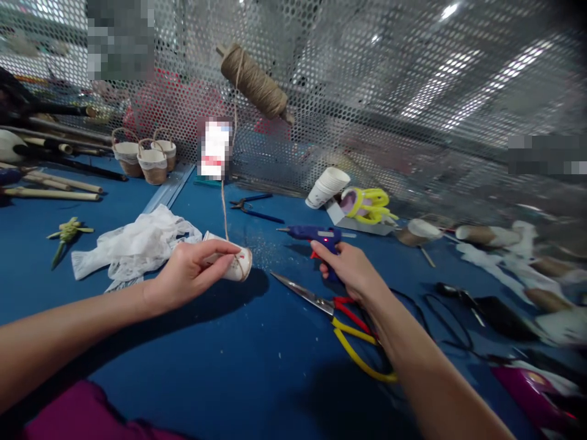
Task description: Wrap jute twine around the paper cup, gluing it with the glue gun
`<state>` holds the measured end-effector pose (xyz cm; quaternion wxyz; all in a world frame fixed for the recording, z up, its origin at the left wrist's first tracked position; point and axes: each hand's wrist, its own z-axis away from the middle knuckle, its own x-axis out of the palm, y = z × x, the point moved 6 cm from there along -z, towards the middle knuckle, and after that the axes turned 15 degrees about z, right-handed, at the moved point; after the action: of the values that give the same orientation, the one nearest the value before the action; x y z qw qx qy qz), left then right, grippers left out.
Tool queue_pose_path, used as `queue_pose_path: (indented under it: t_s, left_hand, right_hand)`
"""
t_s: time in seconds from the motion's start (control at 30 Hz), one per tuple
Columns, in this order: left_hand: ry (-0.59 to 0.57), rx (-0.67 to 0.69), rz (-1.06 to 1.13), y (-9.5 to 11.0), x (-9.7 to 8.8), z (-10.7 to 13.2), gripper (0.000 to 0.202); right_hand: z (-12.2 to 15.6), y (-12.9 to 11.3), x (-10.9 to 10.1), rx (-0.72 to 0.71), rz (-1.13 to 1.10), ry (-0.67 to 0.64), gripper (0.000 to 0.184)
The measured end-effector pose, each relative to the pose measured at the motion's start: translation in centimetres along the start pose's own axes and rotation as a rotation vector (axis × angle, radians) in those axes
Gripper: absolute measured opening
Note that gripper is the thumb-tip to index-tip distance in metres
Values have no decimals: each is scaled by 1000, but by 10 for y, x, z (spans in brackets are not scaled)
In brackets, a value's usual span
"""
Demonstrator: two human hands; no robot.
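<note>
My left hand (186, 275) is closed around a white paper cup (236, 264) lying on its side just above the blue table (238, 366). A strand of jute twine (224, 208) runs from the cup's rim up to a twine spool (254, 80) mounted on the perforated metal screen. My right hand (351, 269) grips the handle of a blue hot glue gun (316, 234), whose nozzle points left toward the cup. Scissors with red and yellow handles (339, 311) lie on the table under my right wrist.
White lace cloth (137, 244) lies left of the cup. Small twine-wrapped baskets (142, 157) and bamboo sticks (50, 186) sit at the back left. Stacked paper cups (326, 186), yellow-handled scissors (367, 205), pliers (252, 205) and cardboard tubes (486, 235) lie behind and right. A person sits beyond the screen.
</note>
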<state>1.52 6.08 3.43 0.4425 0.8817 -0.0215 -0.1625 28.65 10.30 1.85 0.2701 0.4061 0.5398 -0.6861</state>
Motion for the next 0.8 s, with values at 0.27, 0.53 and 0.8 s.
queue_pose_path:
  t_s: [0.27,0.53,0.8]
  left_hand:
    - [-45,84,-2,7,6,3,18]
    - [-130,160,-20,19,15,9,16]
    - [-91,-2,99,12,12,8,19]
  right_hand:
    - [-22,-13,-1,-129,318,166,31]
    - [58,-119,37,-705,-22,-361,30]
    - [68,-125,39,-596,-413,-333,15]
